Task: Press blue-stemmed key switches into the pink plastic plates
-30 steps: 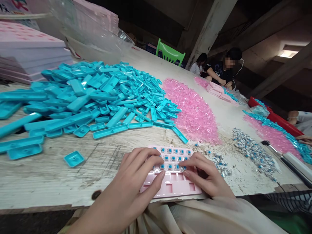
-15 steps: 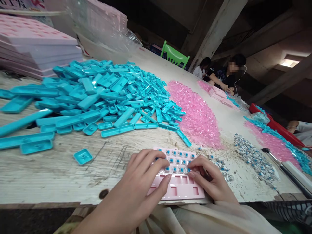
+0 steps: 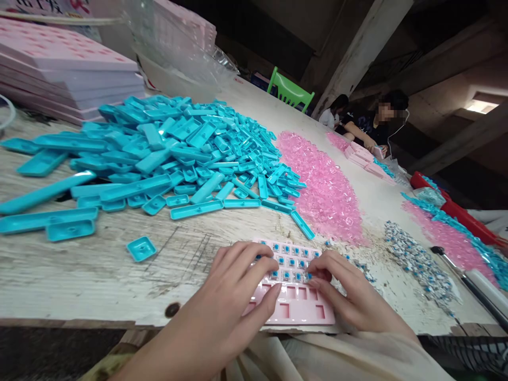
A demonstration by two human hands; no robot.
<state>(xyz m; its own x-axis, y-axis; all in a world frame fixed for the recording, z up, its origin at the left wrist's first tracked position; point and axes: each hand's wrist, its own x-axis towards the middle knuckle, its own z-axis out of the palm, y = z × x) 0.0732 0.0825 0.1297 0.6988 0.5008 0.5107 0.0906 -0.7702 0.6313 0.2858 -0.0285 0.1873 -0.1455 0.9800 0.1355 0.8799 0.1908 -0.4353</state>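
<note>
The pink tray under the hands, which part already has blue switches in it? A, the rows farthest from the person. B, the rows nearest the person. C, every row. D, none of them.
A: on the pink tray, blue switches fill the far rows, while the slots nearest the person are bare; the left hand and right hand rest at the boundary.
</note>
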